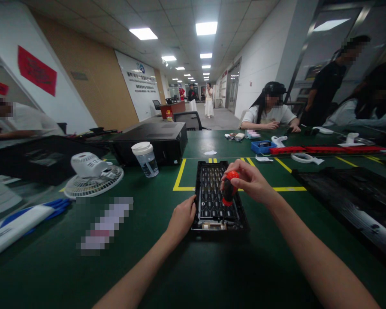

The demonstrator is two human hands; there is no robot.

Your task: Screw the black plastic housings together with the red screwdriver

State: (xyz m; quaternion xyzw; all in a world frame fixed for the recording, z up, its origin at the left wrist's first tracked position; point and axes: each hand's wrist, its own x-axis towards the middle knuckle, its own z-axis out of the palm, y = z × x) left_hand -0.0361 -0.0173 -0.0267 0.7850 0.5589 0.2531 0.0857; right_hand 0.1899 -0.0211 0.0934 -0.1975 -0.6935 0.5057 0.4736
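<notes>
A black rectangular plastic housing [209,210] with a honeycomb-like grid lies on the green table in front of me. My left hand [182,216] grips its left edge near the front corner, fingers closed against the side. My right hand [251,182] is wrapped round the top of a stubby red and black screwdriver [228,189], held upright over the right part of the housing. The screwdriver's tip is hard to make out against the dark grid. A light-coloured strip [212,225] shows at the housing's near end.
Left are a large black case [151,139], a lidded plastic cup [146,161], a white fan part [90,167] and blue-white pieces [28,219]. Right lie a black panel [350,206], a blue bin [263,146] and a white ring [304,158]. Several people are nearby.
</notes>
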